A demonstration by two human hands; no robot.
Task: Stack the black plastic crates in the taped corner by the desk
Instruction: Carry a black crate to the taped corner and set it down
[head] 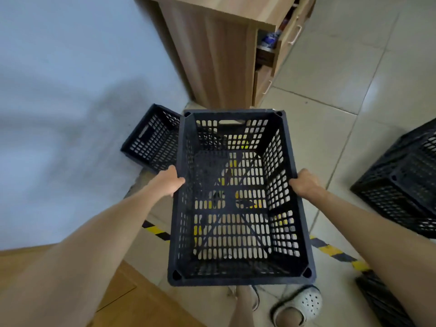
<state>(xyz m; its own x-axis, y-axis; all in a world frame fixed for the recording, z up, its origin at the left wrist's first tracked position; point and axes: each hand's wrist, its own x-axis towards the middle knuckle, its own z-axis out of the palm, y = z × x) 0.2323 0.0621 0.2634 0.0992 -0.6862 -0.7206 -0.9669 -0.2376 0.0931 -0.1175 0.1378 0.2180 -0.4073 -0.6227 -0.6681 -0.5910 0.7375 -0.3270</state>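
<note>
I hold a black perforated plastic crate (238,199) in the air, open side up, over the tiled floor. My left hand (168,181) grips its left rim and my right hand (305,182) grips its right rim. Yellow-and-black tape (339,254) runs across the floor under the crate and shows through its holes. Another black crate (153,140) rests against the wall in the corner beside the wooden desk (212,55), partly hidden behind the held crate. More black crates (405,185) stand stacked at the right edge.
A pale wall fills the left. The desk's drawers and an open shelf with items face right. A wooden surface (122,298) lies at the lower left. My feet in a perforated clog (304,303) stand below the crate. A dark object (382,300) lies at the bottom right.
</note>
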